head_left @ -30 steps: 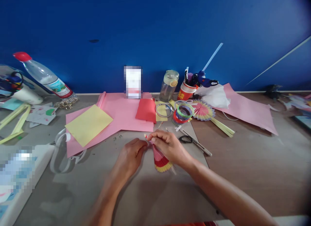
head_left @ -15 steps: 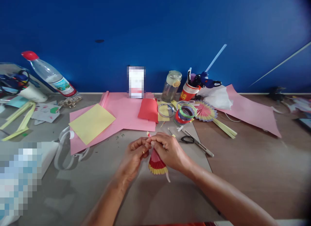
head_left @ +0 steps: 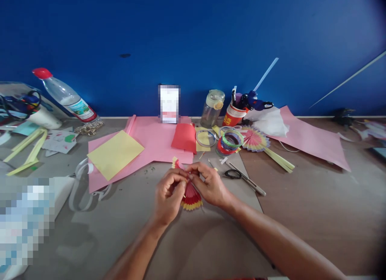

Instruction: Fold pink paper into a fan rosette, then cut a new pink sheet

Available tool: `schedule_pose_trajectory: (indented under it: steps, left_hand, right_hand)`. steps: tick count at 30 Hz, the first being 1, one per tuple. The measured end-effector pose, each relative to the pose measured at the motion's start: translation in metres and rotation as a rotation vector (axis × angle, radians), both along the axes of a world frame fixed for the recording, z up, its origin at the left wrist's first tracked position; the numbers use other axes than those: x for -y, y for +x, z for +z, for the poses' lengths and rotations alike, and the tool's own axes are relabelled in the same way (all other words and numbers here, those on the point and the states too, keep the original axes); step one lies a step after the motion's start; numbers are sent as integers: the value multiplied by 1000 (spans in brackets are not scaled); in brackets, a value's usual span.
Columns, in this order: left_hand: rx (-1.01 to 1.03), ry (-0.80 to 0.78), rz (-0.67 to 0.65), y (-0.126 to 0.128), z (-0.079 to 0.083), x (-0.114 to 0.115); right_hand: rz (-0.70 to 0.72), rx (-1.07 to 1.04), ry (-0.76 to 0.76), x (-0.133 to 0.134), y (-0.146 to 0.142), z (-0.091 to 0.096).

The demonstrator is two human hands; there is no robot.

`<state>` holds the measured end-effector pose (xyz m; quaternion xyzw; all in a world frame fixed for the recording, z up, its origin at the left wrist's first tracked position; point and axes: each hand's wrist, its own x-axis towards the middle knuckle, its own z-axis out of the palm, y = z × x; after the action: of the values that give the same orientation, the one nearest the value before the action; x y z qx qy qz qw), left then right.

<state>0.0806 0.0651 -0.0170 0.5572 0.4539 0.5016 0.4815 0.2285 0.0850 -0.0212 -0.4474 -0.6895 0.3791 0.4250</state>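
Both hands meet over the grey part of the desk around a pleated paper fan (head_left: 192,196) in pink, red and yellow. My left hand (head_left: 171,191) is closed, its thumb and fingers pinching the fan near its middle. My right hand (head_left: 208,183) is closed too, gripping the same middle from the other side. The fan's lower part spreads toward me, while a smaller pleated end sticks out beyond the fingertips. The fingers hide the fan's centre. Right of my right hand lie black-handled scissors (head_left: 233,174) and a slim grey cutter (head_left: 251,183).
Pink sheets (head_left: 150,139), a yellow sheet (head_left: 116,154) and a red piece (head_left: 183,137) lie ahead. Stacked tape rolls (head_left: 229,142), a finished rosette (head_left: 255,138), a clear jar (head_left: 212,108) and a cup of tools (head_left: 233,114) stand right. A bottle (head_left: 72,99) leans left.
The fan has turned in my hands: its far pleated end now shows more, and its near part is less visible. The thin pale strip that hung from it no longer shows.
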Motion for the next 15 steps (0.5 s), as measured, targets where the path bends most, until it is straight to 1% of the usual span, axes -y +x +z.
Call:
schedule_pose_trajectory:
  steps: [5, 8, 11, 15]
  left_hand:
    - [-77, 45, 17, 0, -5, 0]
    - [-131, 101, 44, 0, -7, -1]
    - [-166, 164, 44, 1, -7, -3]
    - [-202, 236, 30, 2, -7, -3]
  right_hand:
    - [-24, -11, -43, -2, 0, -4]
    - [-11, -53, -107, -3, -2, -2]
    - [12, -173, -259, -5, -5, -2]
    - [92, -456, -536, -11, -3, -6]
